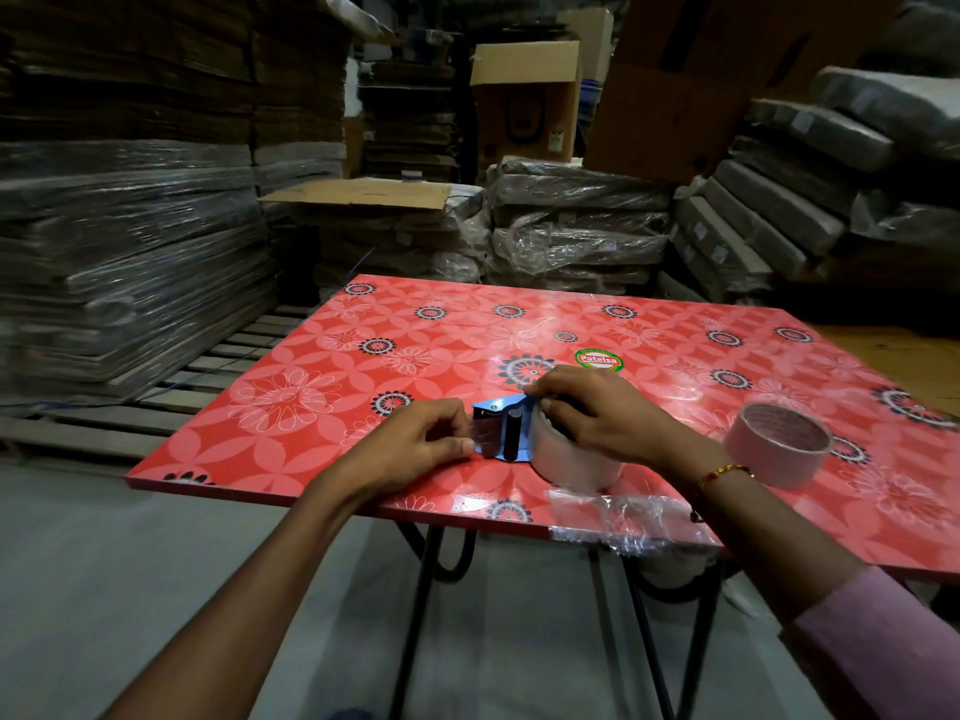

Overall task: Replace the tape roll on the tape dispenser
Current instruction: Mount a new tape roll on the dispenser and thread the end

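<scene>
A blue tape dispenser [501, 407] with a black roller lies on the red flowered table [363, 356], near its front edge. A clear tape roll [566, 457] sits mounted on it. My left hand [415, 444] pinches the tape's free end at the dispenser's front, by the blade. My right hand [587, 407] rests on top of the dispenser and the roll and grips them. A second, thinner tape roll [779, 444] lies loose on the table to the right, apart from both hands.
Crumpled clear tape or plastic film [623, 517] sticks to the table's front edge below the dispenser. Plastic-wrapped stacks of flat cardboard [130, 262] rise behind and on both sides. A wooden pallet [218, 366] lies left of the table.
</scene>
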